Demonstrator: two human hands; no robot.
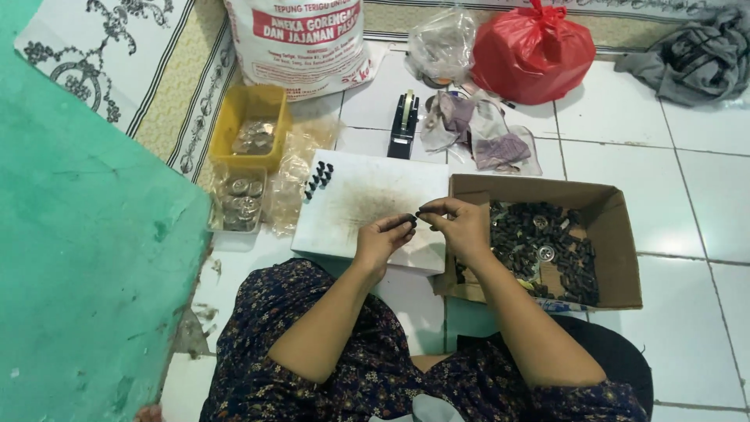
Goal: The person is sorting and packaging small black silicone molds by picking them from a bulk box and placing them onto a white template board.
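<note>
My left hand [382, 238] and my right hand [455, 222] meet over a white board [367, 199] on the floor. Each pinches a small black part [415, 216] between fingertips, and the two parts touch. A cluster of finished small black pieces [318, 179] stands in rows at the board's upper left corner. To my right an open cardboard box [609, 227] holds many small black parts [547, 242] and a few silvery round ones.
A yellow tub [248, 117] and a clear tub [238, 202] of silvery discs sit left of the board. A black tape dispenser [404, 125], plastic bags, a red bag [533, 51], a white sack [301, 43] and grey cloth [695, 55] lie beyond. A green wall [86, 258] stands at left.
</note>
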